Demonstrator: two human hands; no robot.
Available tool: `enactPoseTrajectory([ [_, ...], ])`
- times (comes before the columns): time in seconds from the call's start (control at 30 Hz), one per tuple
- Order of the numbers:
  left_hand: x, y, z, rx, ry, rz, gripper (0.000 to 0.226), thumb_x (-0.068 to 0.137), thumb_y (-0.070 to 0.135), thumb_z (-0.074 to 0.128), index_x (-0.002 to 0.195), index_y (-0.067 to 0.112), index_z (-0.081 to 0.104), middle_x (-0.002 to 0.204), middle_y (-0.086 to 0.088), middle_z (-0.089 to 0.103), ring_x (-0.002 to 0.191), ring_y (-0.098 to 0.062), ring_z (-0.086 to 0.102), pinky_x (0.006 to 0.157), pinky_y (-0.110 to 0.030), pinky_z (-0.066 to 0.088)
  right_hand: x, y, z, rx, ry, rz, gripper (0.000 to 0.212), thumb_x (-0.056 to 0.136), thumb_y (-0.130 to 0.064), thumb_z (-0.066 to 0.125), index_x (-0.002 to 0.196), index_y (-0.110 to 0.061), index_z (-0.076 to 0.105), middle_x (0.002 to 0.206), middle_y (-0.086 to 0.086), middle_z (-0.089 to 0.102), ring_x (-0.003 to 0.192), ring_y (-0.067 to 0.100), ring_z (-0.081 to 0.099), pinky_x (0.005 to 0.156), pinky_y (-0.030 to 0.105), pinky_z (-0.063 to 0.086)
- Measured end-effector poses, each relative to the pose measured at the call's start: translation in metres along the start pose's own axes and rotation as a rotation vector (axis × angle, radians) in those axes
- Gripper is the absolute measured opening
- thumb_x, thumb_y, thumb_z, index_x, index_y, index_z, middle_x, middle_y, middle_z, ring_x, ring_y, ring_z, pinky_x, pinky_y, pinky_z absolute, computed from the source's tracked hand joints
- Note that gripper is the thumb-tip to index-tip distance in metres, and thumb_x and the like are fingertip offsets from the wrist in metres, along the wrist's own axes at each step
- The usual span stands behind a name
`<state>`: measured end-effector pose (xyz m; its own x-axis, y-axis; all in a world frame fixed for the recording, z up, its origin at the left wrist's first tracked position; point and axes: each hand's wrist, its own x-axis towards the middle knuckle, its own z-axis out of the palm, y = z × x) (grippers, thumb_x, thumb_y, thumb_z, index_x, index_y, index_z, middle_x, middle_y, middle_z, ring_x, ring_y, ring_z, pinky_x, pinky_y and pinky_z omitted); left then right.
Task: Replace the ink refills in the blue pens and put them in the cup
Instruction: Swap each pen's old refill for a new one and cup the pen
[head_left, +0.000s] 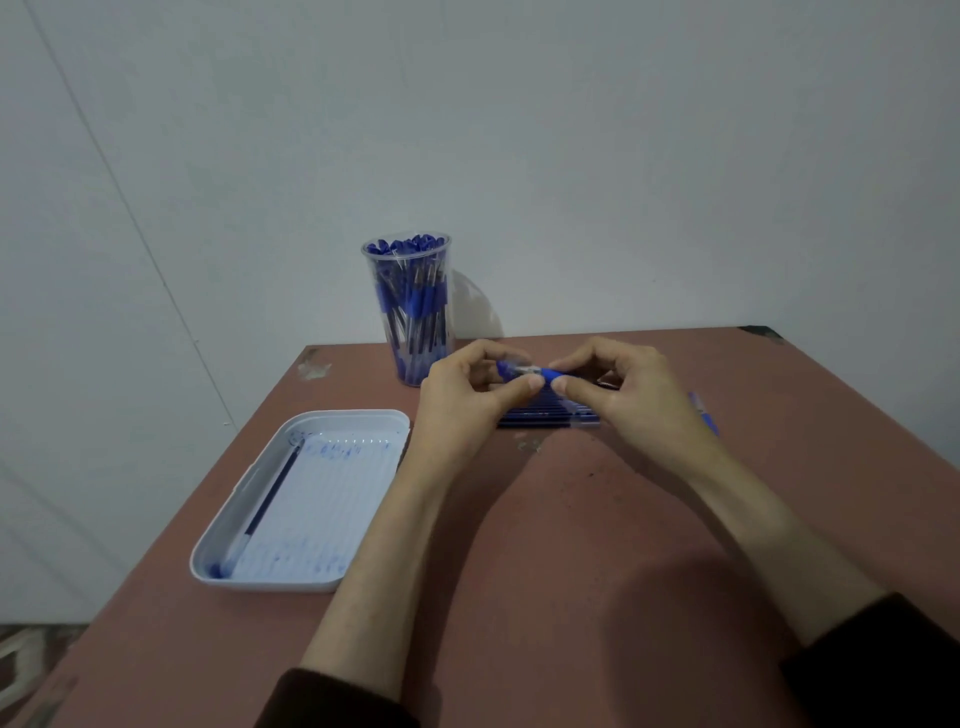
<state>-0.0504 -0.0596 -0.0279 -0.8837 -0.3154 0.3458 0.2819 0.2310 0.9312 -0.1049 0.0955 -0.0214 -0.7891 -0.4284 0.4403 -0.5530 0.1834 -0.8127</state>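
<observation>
A blue pen (530, 371) lies level between both hands, above the middle of the table. My left hand (462, 400) pinches its left end and my right hand (623, 395) pinches the blue grip on its right. Under the hands, a flat row of dark blue refills (545, 415) rests on the table. The clear cup (410, 306), packed with several blue pens, stands at the table's far edge, just behind my left hand. Another blue pen (706, 415) peeks out beyond my right wrist.
A white tray (249, 488) smeared with blue ink sits at the front left, with one dark refill (265, 509) lying along its left side. The reddish table (571, 545) ends at a pale wall behind and drops off on the left.
</observation>
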Motion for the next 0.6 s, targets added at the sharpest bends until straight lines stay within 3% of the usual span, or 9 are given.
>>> enactPoseTrajectory([
  [0.07,-0.002,0.004,0.004,-0.111,0.058,0.013,0.017,0.080,0.003,0.072,0.095,0.009,0.066,0.076,-0.006,0.070,0.074,-0.012,0.066,0.074,-0.027,0.055,0.001,-0.001,0.004,0.013,0.019,-0.042,0.012,0.086,-0.012,0.067,0.087,-0.024,0.070,0.084,-0.013,0.071,0.082,0.000,0.064,0.074,0.019,0.047],
  [0.13,-0.003,0.006,0.005,-0.181,0.150,0.022,0.017,0.082,0.001,0.070,0.096,0.009,0.065,0.076,-0.004,0.069,0.074,-0.013,0.066,0.071,-0.027,0.056,-0.001,-0.003,0.008,0.009,0.012,-0.062,0.018,0.087,-0.013,0.065,0.094,-0.029,0.069,0.089,-0.016,0.070,0.088,-0.004,0.062,0.075,0.010,0.042],
  [0.27,0.010,0.027,-0.025,-0.267,0.406,0.117,0.016,0.087,0.003,0.064,0.095,0.015,0.060,0.083,-0.004,0.062,0.079,-0.022,0.064,0.067,-0.030,0.055,-0.004,0.004,0.011,-0.217,-0.012,-0.090,0.039,0.088,-0.026,0.064,0.124,-0.036,0.055,0.109,-0.021,0.058,0.102,-0.004,0.049,0.083,0.007,0.035],
  [0.37,0.030,0.065,-0.065,-0.133,0.557,0.349,0.016,0.090,0.006,0.059,0.100,0.017,0.055,0.089,0.000,0.060,0.083,-0.022,0.065,0.075,-0.031,0.057,-0.002,0.011,0.013,-0.309,-0.021,-0.099,0.042,0.088,-0.033,0.063,0.128,-0.034,0.052,0.108,-0.021,0.052,0.104,-0.002,0.043,0.085,0.016,0.031],
  [0.43,0.044,0.088,-0.083,-0.001,0.601,0.470,0.015,0.091,0.009,0.056,0.102,0.018,0.053,0.089,0.004,0.059,0.080,-0.017,0.066,0.076,-0.029,0.057,-0.002,0.014,0.016,-0.349,-0.042,-0.112,0.041,0.087,-0.034,0.063,0.127,-0.033,0.054,0.107,-0.019,0.052,0.102,-0.003,0.042,0.083,0.011,0.028],
  [0.6,0.082,0.102,-0.095,0.326,0.547,0.503,0.016,0.091,0.006,0.053,0.103,0.015,0.051,0.085,0.012,0.055,0.070,-0.005,0.063,0.077,-0.035,0.057,-0.001,0.020,0.018,-0.384,-0.088,-0.135,0.035,0.087,-0.037,0.063,0.120,-0.041,0.053,0.109,-0.022,0.055,0.101,-0.006,0.040,0.083,0.000,0.026],
])
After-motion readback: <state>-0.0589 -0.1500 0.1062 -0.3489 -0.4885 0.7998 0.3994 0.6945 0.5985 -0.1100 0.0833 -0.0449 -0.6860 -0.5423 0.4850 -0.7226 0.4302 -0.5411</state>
